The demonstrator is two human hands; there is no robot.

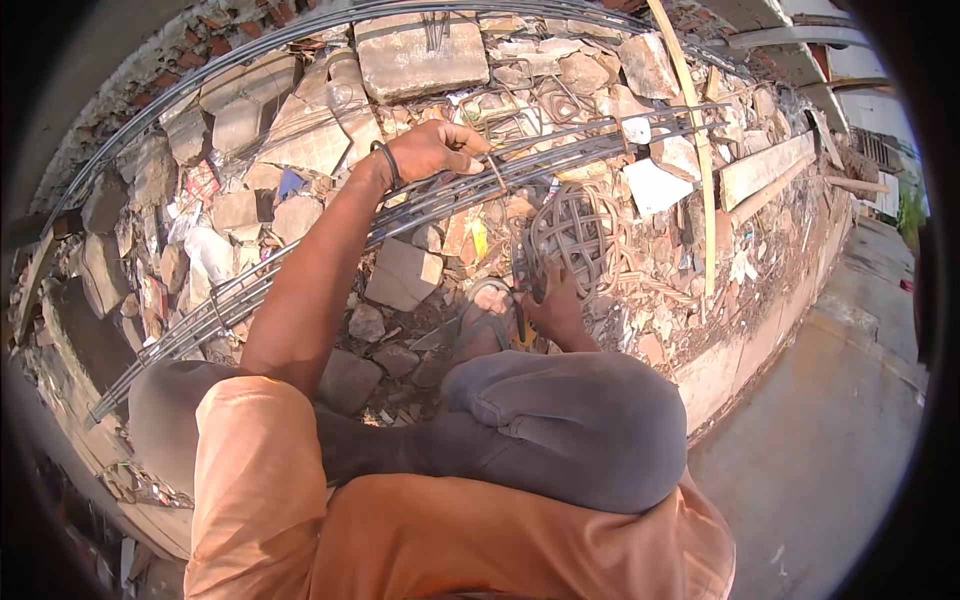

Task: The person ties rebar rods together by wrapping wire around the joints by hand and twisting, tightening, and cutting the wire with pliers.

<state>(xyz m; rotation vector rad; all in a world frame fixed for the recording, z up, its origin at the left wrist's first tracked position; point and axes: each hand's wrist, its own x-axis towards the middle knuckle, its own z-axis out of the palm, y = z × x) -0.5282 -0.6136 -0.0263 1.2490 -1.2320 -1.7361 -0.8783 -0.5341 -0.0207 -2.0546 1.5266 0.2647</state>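
My left hand [435, 152], a black band round its wrist, is above a bundle of long steel reinforcing bars [400, 210]. Its thumb and fingers close at the upper end of a rusty stirrup [497, 173] that crosses the bars. Lower down, my right hand [556, 305] reaches to the ground beside my sandalled foot [485, 315]. Its fingers are apart, with the thumb by a narrow tool with an orange-yellow handle [523, 328]; the tool's kind is unclear. Just beyond that hand lies a heap of bent steel stirrups [580, 235].
Broken concrete and rubble surround me, with a big block [420, 55] at the top. A thin wooden strip [697, 140] lies across the bars' right end. Planks [768, 172] rest at the right, above a ledge and paved ground [820, 400]. More long bars [200, 80] curve behind.
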